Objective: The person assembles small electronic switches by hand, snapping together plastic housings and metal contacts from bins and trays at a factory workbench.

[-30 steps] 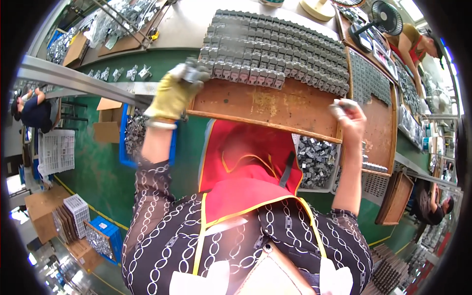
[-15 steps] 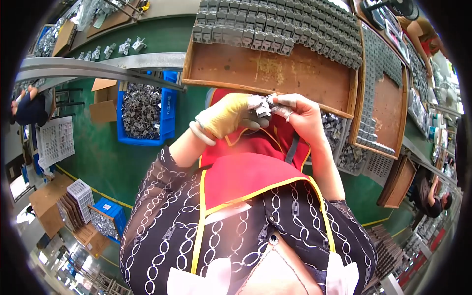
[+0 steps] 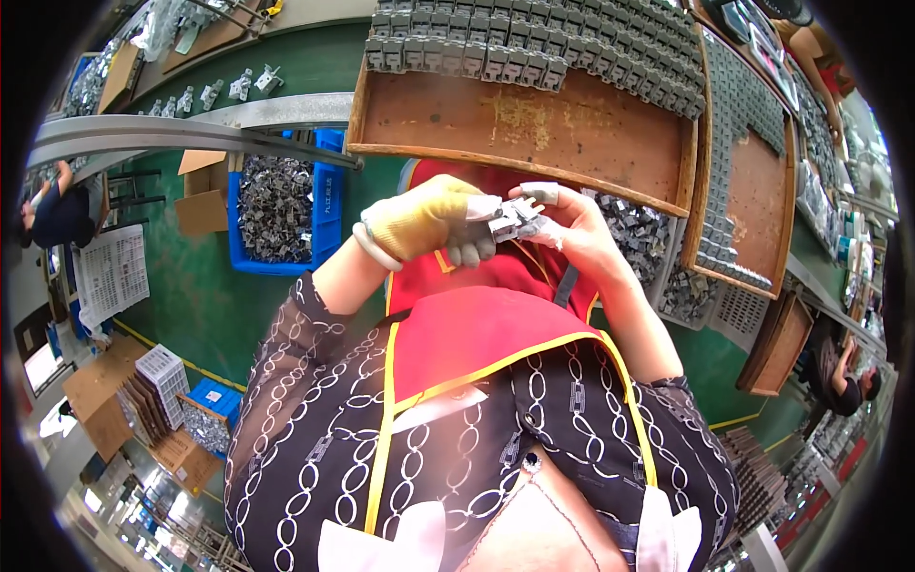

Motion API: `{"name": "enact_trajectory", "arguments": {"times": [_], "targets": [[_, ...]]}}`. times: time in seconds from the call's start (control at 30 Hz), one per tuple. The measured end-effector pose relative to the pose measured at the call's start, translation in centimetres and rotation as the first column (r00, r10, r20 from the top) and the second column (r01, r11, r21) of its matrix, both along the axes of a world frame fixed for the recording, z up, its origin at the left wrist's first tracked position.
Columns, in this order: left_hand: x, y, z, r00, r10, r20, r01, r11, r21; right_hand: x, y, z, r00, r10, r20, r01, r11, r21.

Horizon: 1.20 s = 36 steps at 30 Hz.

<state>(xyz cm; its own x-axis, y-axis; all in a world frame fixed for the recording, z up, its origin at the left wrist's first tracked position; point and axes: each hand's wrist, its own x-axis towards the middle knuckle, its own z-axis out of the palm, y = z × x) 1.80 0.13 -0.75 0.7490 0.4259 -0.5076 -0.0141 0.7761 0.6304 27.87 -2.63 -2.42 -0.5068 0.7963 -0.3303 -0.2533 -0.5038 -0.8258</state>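
Note:
A small grey clip-like part with a pale prong is between my two hands, in front of the red apron. My left hand, in a yellow knit glove with pale fingertips, is closed and pinches the part from its left side. My right hand is bare except for white wrappings on the thumb and a finger. Its thumb and forefinger close on the part's right side. Just beyond, a wooden tray bears tight rows of similar grey parts.
A blue crate full of metal pieces stands at the left, beside an open cardboard box. More loose parts lie beneath the tray's right side. A second wooden tray is at the right. Several parts stand on the green bench. Other people are farther off.
The grey part has been turned and brought slightly nearer to me, showing a broader face. My right forefinger has shifted over it. The trays look slightly shifted in view.

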Motion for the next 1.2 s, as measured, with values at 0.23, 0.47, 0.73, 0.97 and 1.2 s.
{"name": "enact_trajectory", "arguments": {"times": [0.23, 0.47, 0.73, 0.97, 1.2], "targets": [[1.1, -0.5, 1.0, 0.991, 0.104, -0.082, -0.096, 0.991, 0.095, -0.3, -0.8, -0.9, 0.938, -0.110, 0.328, -0.034, 0.914, 0.404], [2.1, 2.4, 3.1, 0.856, 0.446, -0.263, 0.045, 0.442, 0.896, 0.5, 4.6, -1.1, 0.890, -0.456, 0.018, 0.445, 0.876, 0.186], [-5.3, 7.9, 3.8, 0.425, 0.905, -0.016, -0.324, 0.168, 0.931, 3.8, 13.0, -3.5, 0.591, -0.660, 0.464, 0.160, 0.659, 0.735], [-12.0, 13.3, -0.6, 0.122, 0.982, -0.143, 0.357, 0.091, 0.930, 2.5, 13.2, -3.6, 0.344, -0.857, 0.384, -0.336, 0.270, 0.902], [-18.7, 14.7, -9.0, -0.166, 0.848, -0.503, 0.635, 0.482, 0.603, 16.0, 15.4, 1.3, 0.038, -0.936, 0.349, -0.213, 0.334, 0.918]]}}
